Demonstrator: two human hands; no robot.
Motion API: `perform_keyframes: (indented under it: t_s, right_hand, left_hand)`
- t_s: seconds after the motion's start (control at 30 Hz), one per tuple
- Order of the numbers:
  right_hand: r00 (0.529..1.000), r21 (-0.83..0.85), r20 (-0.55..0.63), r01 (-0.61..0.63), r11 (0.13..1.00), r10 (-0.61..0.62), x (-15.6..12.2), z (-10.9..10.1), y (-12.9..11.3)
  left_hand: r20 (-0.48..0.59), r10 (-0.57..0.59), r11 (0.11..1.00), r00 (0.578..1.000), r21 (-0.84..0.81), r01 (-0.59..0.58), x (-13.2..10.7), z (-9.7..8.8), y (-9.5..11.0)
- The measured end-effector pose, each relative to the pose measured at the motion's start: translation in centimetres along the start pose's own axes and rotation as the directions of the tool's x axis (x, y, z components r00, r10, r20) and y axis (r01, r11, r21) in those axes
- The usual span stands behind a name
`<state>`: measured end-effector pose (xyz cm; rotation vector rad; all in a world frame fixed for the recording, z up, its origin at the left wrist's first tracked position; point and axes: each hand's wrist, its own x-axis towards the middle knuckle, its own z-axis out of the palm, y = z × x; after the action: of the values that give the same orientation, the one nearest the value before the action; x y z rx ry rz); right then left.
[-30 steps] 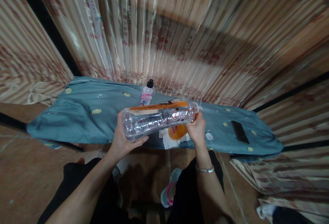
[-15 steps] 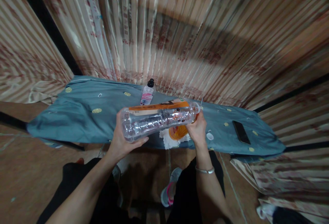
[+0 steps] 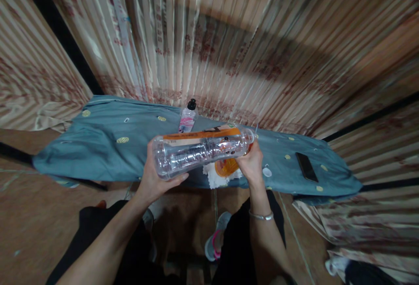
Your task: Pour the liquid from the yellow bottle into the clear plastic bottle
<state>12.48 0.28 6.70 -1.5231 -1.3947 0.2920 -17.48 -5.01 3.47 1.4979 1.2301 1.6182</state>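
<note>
A large clear plastic bottle [image 3: 196,154] with an orange and cream label lies nearly level above the bench, its mouth to the right. My left hand [image 3: 160,171] is closed around its base end, thumb underneath. By the bottle's neck, my right hand [image 3: 250,160] is closed on an orange see-through container [image 3: 225,168], whose upper part shows at the bottle's mouth. Most of that container and my right fingertips are hidden behind the clear bottle. White tissue [image 3: 214,180] lies under the orange container. Right of my right hand lies a small white cap [image 3: 267,172].
A small clear bottle [image 3: 187,119] with a black top and pink label stands behind. A black phone [image 3: 307,167] lies at the right on the teal cloth [image 3: 111,154] covering the narrow bench. Pleated curtains [image 3: 212,49] hang close behind; dark poles [image 3: 62,36] flank the bench.
Both hands and the clear bottle hold nearly the same pose. The whole view has shifted very slightly.
</note>
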Motion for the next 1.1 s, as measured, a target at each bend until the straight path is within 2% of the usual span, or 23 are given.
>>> perform_keyframes:
  t_s: [0.47,0.77,1.1]
  right_hand:
    - [1.0,-0.005,-0.011,0.018,1.0,-0.018,0.0,0.1,-0.3]
    - [1.0,0.01,-0.008,0.018,1.0,-0.018,0.0,0.1,-0.7]
    - [1.0,0.02,-0.001,0.017,1.0,-0.017,0.0,0.1,-0.6]
  left_hand:
    - [-0.007,-0.085,0.993,0.996,-0.08,0.084,-0.1,-0.2,1.3]
    - [-0.021,-0.02,0.997,1.0,-0.079,0.018,0.0,-0.2,0.1]
    - [-0.017,-0.059,0.996,0.998,-0.067,0.058,0.2,-0.4,0.9]
